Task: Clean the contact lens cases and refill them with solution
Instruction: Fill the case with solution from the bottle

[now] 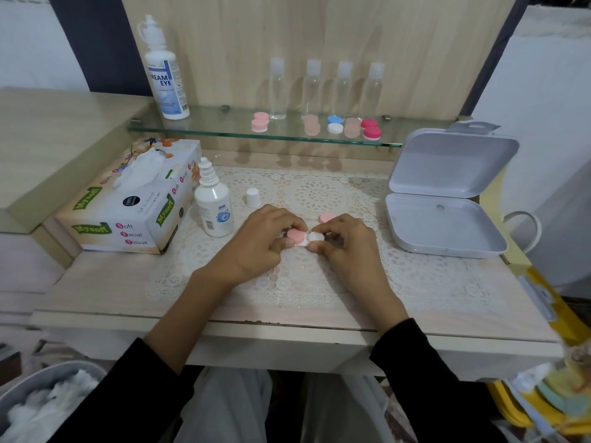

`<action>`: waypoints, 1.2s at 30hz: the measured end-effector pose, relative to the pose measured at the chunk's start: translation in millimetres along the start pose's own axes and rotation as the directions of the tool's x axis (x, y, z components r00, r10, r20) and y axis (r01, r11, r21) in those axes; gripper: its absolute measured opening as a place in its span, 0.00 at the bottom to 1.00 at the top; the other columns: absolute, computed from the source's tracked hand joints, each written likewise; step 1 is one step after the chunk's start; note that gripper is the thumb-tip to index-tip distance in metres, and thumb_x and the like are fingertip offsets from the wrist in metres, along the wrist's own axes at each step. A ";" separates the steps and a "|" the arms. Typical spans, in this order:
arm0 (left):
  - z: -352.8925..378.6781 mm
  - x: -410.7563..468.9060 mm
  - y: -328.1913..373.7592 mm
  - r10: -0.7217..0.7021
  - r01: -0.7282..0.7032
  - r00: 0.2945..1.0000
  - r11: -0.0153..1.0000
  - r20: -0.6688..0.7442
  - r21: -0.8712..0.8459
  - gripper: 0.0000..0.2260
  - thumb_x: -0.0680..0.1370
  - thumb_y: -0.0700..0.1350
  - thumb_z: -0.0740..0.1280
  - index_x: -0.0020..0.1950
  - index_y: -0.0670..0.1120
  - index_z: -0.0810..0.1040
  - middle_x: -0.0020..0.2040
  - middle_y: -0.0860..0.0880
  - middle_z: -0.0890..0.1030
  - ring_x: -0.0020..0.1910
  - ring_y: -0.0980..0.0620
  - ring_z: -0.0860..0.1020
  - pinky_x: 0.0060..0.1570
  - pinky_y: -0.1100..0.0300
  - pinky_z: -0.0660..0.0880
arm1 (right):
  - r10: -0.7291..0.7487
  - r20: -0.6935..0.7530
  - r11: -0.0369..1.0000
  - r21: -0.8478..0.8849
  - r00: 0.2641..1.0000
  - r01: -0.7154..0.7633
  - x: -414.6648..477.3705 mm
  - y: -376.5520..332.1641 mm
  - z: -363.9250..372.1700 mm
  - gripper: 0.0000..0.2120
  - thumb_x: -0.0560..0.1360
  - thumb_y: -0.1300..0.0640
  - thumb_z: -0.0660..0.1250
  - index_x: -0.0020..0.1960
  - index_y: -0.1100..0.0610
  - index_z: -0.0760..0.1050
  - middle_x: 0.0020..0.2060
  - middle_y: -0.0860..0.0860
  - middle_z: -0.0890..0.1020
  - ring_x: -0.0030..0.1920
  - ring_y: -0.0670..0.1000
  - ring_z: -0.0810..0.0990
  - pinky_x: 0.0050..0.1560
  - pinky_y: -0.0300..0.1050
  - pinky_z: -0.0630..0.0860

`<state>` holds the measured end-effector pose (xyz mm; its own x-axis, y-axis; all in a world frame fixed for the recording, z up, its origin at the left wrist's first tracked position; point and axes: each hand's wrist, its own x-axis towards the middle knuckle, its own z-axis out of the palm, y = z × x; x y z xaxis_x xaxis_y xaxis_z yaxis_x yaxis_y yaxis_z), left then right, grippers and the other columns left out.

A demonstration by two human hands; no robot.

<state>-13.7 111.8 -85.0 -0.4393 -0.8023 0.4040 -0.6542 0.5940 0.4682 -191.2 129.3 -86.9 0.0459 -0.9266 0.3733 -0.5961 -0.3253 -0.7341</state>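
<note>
Together, both hands (259, 247) (348, 247) pinch the lens case (303, 238).

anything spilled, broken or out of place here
No spill or damage shows. The small solution bottle stands uncapped, its white cap loose on the lace mat, and a pink lid lies apart from the case held by the left hand and the right hand. Normal mid-task.

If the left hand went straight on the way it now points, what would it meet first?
Probably the right hand, whose fingers pinch the other end of the lens case the left hand grips.
</note>
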 end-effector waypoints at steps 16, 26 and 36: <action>3.4 -6.6 -4.3 -0.034 0.034 0.999 0.999 -0.028 -0.003 0.14 0.74 0.46 0.63 0.58 0.48 0.80 0.52 0.52 0.80 0.54 0.51 0.73 0.59 0.52 0.68 | -0.031 -0.056 0.918 -0.396 0.998 0.006 -3.0 1.7 -2.8 0.24 0.76 0.60 0.52 0.71 0.51 0.70 0.70 0.48 0.70 0.67 0.54 0.65 0.60 0.47 0.56; 5.5 -7.7 -5.2 -0.020 0.021 0.998 1.000 -0.055 0.013 0.13 0.74 0.48 0.65 0.57 0.50 0.80 0.51 0.55 0.79 0.53 0.53 0.74 0.58 0.50 0.69 | -0.042 -0.110 0.937 -0.348 0.993 0.001 -5.8 7.3 0.7 0.06 0.74 0.62 0.67 0.50 0.54 0.77 0.46 0.47 0.81 0.51 0.53 0.73 0.48 0.45 0.58; 4.0 -8.8 -3.6 -0.028 0.027 0.998 0.999 -0.051 -0.022 0.16 0.74 0.56 0.63 0.58 0.54 0.79 0.50 0.57 0.78 0.53 0.56 0.73 0.59 0.52 0.68 | -0.144 -0.032 0.989 -0.011 0.989 0.144 -9.4 1.4 1.9 0.09 0.76 0.66 0.63 0.50 0.54 0.77 0.46 0.44 0.79 0.50 0.46 0.74 0.52 0.51 0.73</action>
<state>-10.0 116.4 -93.4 -0.3887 -0.8144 0.4308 -0.6517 0.5736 0.4963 -190.9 137.2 -92.5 0.1056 -0.8633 0.4936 -0.5924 -0.4533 -0.6660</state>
